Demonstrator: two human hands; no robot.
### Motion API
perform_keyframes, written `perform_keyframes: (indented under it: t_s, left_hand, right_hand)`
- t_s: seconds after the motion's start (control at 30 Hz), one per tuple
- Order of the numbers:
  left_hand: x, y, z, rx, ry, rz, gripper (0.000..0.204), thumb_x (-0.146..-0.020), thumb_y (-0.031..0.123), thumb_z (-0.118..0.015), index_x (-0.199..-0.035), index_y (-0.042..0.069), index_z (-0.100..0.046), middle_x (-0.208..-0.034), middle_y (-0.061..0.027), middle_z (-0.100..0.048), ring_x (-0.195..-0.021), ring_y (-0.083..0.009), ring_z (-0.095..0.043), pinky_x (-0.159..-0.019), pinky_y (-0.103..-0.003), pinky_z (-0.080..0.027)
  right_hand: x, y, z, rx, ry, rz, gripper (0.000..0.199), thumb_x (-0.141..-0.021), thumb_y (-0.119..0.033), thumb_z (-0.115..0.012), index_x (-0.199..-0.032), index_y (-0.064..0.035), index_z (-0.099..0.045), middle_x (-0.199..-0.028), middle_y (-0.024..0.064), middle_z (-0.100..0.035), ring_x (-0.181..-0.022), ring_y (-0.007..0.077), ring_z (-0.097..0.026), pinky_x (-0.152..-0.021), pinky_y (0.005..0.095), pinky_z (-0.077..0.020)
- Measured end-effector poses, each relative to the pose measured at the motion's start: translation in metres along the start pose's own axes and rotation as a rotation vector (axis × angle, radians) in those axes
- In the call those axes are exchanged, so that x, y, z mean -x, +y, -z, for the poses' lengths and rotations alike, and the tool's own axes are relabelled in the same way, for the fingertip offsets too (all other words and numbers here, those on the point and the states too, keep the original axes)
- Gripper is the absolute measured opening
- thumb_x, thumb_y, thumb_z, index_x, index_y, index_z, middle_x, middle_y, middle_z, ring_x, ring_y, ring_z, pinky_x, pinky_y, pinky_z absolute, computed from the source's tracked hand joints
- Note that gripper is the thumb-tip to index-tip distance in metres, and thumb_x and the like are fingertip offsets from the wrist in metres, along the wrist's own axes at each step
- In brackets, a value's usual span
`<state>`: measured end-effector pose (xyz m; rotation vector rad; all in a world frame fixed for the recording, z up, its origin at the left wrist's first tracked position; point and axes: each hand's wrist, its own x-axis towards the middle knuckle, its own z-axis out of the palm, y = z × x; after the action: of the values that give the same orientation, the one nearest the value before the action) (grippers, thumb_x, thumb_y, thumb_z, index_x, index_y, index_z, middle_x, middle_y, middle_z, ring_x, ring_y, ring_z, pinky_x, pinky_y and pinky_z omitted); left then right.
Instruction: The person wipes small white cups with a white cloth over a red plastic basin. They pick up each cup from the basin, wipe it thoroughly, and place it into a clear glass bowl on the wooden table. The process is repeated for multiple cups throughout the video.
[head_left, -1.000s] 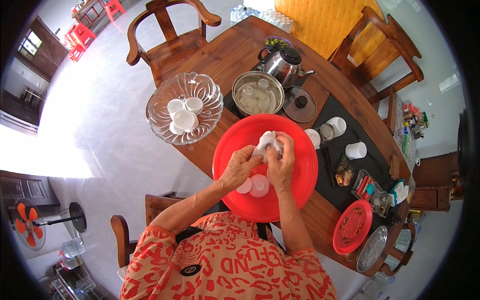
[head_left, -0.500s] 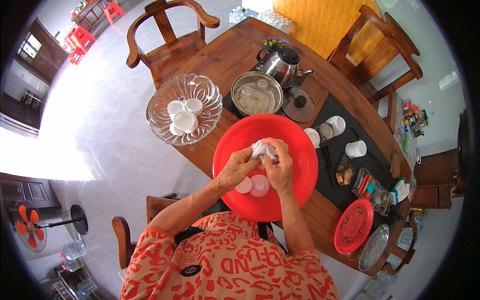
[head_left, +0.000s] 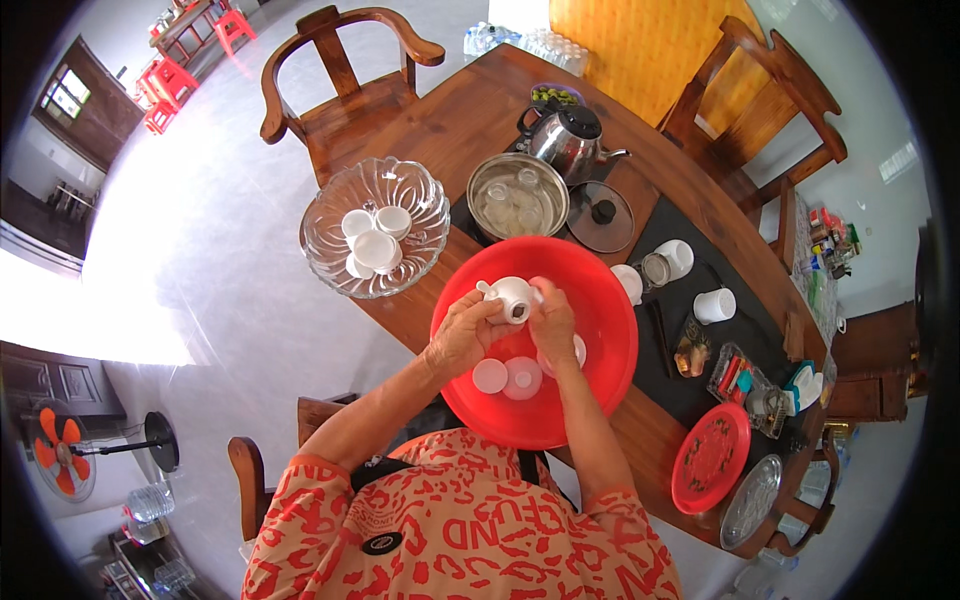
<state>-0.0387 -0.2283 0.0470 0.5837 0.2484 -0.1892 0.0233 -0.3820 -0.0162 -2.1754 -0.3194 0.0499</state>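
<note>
White teapot (head_left: 511,297) is gripped between left hand (head_left: 465,330) and right hand (head_left: 553,320) above the red basin (head_left: 608,360), probably so drips fall inside.

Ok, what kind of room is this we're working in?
Likely a dining or tea area in a home: a wooden table carries a steel kettle, and a wooden armchair stands beside it.

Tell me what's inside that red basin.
The red basin holds a round white piece, a pinkish piece beside it, and another piece partly behind the right hand. Whatever the hands and white pot cover is hidden.
</note>
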Motion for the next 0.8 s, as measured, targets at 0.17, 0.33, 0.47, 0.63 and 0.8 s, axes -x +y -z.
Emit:
perform_keyframes:
  t_s: [0.17,0.33,0.47,0.63,0.8]
  left_hand:
    - [-0.006,-0.006,0.013,0.092,0.068,-0.021,0.029,-0.095,0.015,-0.047,-0.118,-0.002,-0.049,-0.117,-0.0143,-0.055,-0.110,-0.0257,-0.055,-0.092,-0.043,-0.050]
    - [-0.006,-0.007,0.012,-0.078,0.054,-0.114,0.022,-0.095,0.015,-0.045,-0.111,0.002,-0.053,-0.107,-0.0096,-0.058,-0.098,-0.0193,-0.058,-0.086,-0.036,-0.051]
    - [-0.009,-0.014,0.023,-0.320,0.032,-0.096,0.015,-0.094,0.014,-0.046,-0.104,0.006,-0.056,-0.105,-0.0043,-0.059,-0.095,-0.0125,-0.058,-0.084,-0.027,-0.048]
    - [-0.003,-0.014,0.013,-0.332,0.010,-0.125,0.011,-0.094,0.012,-0.048,-0.099,0.007,-0.057,-0.102,-0.0030,-0.059,-0.095,-0.0113,-0.057,-0.082,-0.027,-0.049]
    - [0.003,-0.012,-0.002,-0.205,-0.034,-0.055,0.015,-0.096,0.015,-0.046,-0.103,0.004,-0.053,-0.106,-0.0063,-0.057,-0.101,-0.0168,-0.057,-0.092,-0.036,-0.049]
  right_hand:
    - [0.006,0.004,-0.008,0.318,-0.211,0.108,0.025,-0.075,-0.006,-0.058,-0.101,-0.0052,-0.059,-0.099,0.0140,-0.058,-0.087,0.0302,-0.058,-0.072,0.0407,-0.0489]
    - [0.012,-0.040,0.035,-0.382,-0.105,0.049,0.026,-0.075,-0.002,-0.062,-0.100,-0.0055,-0.060,-0.100,0.0107,-0.056,-0.088,0.0246,-0.059,-0.071,0.0328,-0.0502]
    - [0.017,-0.098,0.053,-0.185,-0.048,0.414,0.028,-0.073,0.006,-0.062,-0.100,-0.0047,-0.061,-0.101,0.0105,-0.053,-0.087,0.0236,-0.058,-0.073,0.0320,-0.0506]
    - [0.006,-0.099,0.045,-0.029,0.092,0.492,0.025,-0.074,0.004,-0.062,-0.098,-0.0033,-0.059,-0.096,0.0120,-0.055,-0.086,0.0268,-0.057,-0.073,0.0343,-0.0485]
    - [-0.004,-0.067,0.047,-0.436,0.048,0.109,0.019,-0.080,0.001,-0.059,-0.099,-0.0015,-0.058,-0.095,0.0119,-0.058,-0.085,0.0236,-0.059,-0.073,0.0312,-0.0488]
